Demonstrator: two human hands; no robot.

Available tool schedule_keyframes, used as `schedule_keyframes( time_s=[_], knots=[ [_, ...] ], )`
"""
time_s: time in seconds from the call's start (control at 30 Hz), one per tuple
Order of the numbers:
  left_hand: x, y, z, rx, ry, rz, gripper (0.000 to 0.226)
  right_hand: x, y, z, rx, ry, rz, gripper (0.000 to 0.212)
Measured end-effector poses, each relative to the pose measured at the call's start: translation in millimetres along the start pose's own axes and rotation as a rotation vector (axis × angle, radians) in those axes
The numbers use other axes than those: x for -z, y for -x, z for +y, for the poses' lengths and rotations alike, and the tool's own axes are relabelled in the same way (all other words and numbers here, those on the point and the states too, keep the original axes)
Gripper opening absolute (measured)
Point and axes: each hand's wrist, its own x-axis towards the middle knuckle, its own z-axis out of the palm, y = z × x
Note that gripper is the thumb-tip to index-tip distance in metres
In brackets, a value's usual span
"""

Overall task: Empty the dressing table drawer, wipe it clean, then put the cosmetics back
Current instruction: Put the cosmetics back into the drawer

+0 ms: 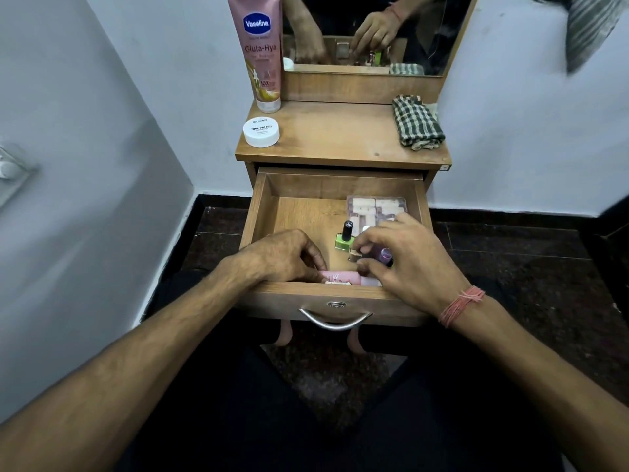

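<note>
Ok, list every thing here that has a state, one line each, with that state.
drawer: pulled open, cosmetics inside
green nail polish bottle: upright, capped, in the drawer
Vaseline tube: standing on its cap on the tabletop
nail polish remover tub: lid on, on the tabletop
checked cloth: folded, on the tabletop
left hand: grips a pink item
right hand: curled round small bottles

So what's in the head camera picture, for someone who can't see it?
Two hands reach into an open wooden drawer: the left hand touches a pink item at the front, and the right hand grips small bottles beside a green nail polish. On top stand a lotion tube, a white jar and a checked cloth.
</note>
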Motion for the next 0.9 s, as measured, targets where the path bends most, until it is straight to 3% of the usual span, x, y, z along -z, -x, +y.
schedule_keyframes(
  time_s=[0.13, 0.23, 0.3, 0.37, 0.43, 0.5, 0.67, 0.8, 0.9],
  knots=[
    [12, 5, 5, 0.029, -0.030, 0.036, 0.027, -7, -13, -5, -0.006, -0.043, 0.030, 0.022],
    [35, 11, 4, 0.012, 0.133, 0.179, 0.013, -8, -29, -14, 0.011, -0.097, 0.080, 0.026],
    [56, 16, 3, -0.010, 0.270, 0.360, 0.002, -9, -45, -23, 0.031, -0.108, 0.123, 0.030],
    [76, 18, -4, -0.005, 0.400, 0.588, 0.013, -9, -66, -32, 0.028, -0.110, 0.157, 0.033],
    [96, 16, -11, 0.024, 0.542, 0.812, 0.008, -9, -92, -41, -0.001, -0.136, 0.160, 0.038],
    [111, 9, -18, 0.057, 0.638, 0.936, 0.012, -10, -120, -49, -0.046, -0.201, 0.141, 0.046],
    [134, -13, -27, 0.167, 0.646, 0.886, 0.048, -15, -193, -58, -0.238, -0.445, 0.071, 0.056],
    [133, -22, -28, 0.183, 0.564, 0.856, 0.048, -22, -226, -62, -0.363, -0.582, -0.017, 0.052],
    [126, -20, -29, 0.170, 0.566, 0.879, 0.042, -28, -229, -60, -0.397, -0.588, 0.030, 0.048]
  ],
)
